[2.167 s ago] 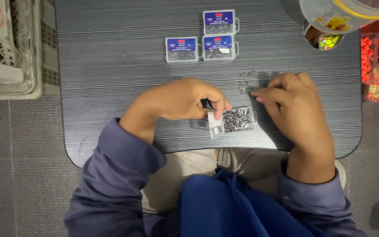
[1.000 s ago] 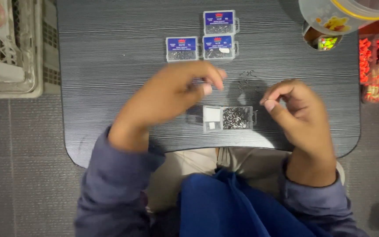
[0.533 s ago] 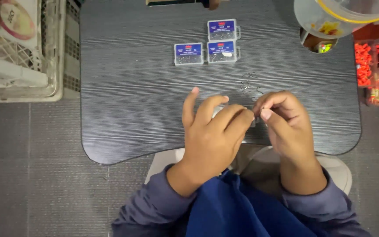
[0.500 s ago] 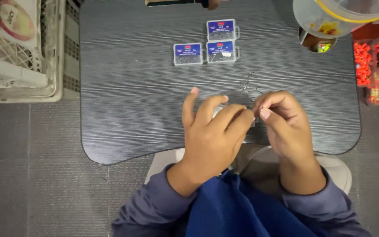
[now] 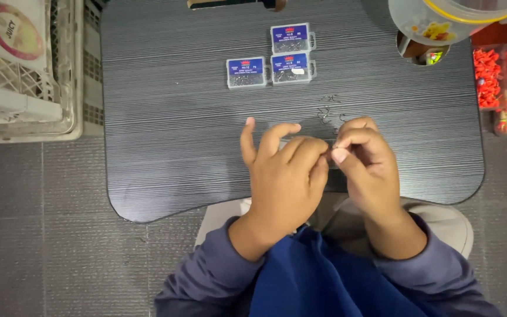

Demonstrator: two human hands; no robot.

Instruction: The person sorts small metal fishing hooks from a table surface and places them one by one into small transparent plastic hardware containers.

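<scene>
Grey ribbed tabletop (image 5: 177,129) fills the head view, and both hands work at its near edge, close together. The left hand (image 5: 283,176) lies palm down with its thumb and forefinger spread and its other fingers curled toward the right hand (image 5: 362,161), whose thumb and forefinger are pinched together at the meeting point. Whatever is pinched is too small to make out; it is probably one of the tiny metal hooks (image 5: 330,111) lying loose just beyond the knuckles.

A likely slip: a piece this small can spring from the pinch and vanish on the ribbed surface or drop over the near edge into the lap. The loose hooks are also close enough for a moving knuckle to scatter them.

Three small clear boxes with blue labels (image 5: 271,56) sit farther off, untouched. Anything on the table under the hands is hidden. A white crate (image 5: 24,76) is cut off at the left, a clear tub with a yellow rim (image 5: 441,17) at the far right corner, and trays of red pieces (image 5: 503,76) at the right edge.
</scene>
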